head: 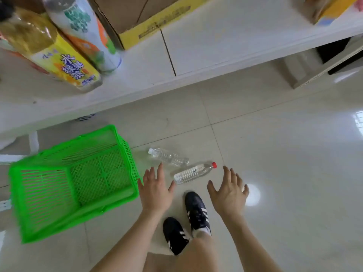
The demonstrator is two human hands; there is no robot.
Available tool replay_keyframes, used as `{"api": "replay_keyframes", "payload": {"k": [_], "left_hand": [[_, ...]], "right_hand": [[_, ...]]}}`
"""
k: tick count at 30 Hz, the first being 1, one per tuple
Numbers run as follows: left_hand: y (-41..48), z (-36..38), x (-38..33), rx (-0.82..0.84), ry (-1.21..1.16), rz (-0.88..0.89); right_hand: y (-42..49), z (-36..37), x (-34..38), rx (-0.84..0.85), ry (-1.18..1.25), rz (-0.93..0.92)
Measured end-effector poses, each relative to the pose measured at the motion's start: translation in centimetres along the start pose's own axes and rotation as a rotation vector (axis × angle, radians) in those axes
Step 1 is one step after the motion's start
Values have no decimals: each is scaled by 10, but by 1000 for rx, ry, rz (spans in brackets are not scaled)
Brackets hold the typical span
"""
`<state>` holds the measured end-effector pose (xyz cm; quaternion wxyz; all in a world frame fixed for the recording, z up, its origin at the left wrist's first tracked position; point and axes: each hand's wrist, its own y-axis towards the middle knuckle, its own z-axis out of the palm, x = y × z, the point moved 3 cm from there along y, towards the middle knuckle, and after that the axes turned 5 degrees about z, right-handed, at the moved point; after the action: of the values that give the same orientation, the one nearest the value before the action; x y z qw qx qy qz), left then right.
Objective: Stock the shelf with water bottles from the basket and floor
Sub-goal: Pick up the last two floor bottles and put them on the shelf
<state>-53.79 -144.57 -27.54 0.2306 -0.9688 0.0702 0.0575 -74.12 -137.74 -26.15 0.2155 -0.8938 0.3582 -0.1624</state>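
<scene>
Two clear water bottles lie on the tiled floor: one with a white cap (pixel 168 157) farther off, one with a red cap (pixel 194 172) nearer me. My left hand (pixel 156 190) hovers with fingers spread, just left of the red-capped bottle. My right hand (pixel 229 192) is spread to the right of that bottle, holding nothing. A green plastic basket (pixel 125 154) stands on the floor at the left, and no bottles show inside it. The white shelf (pixel 206 46) runs across the top of the view.
On the shelf stand a yellow-labelled drink bottle (pixel 64 65), a white-labelled bottle (pixel 86 34) and a cardboard box (pixel 141 18); another box (pixel 330 8) sits at the far right. My black shoes (pixel 196 211) stand just behind the bottles. A low white unit (pixel 314 71) is at the right.
</scene>
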Motion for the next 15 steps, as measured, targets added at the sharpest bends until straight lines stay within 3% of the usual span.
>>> {"api": "replay_keyframes", "payload": {"k": [8, 15], "left_hand": [[84, 135, 21, 48, -347, -283], [144, 215, 34, 31, -755, -663]], "right_hand": [[79, 152, -15, 108, 186, 170], [132, 239, -16, 201, 633, 422]]}}
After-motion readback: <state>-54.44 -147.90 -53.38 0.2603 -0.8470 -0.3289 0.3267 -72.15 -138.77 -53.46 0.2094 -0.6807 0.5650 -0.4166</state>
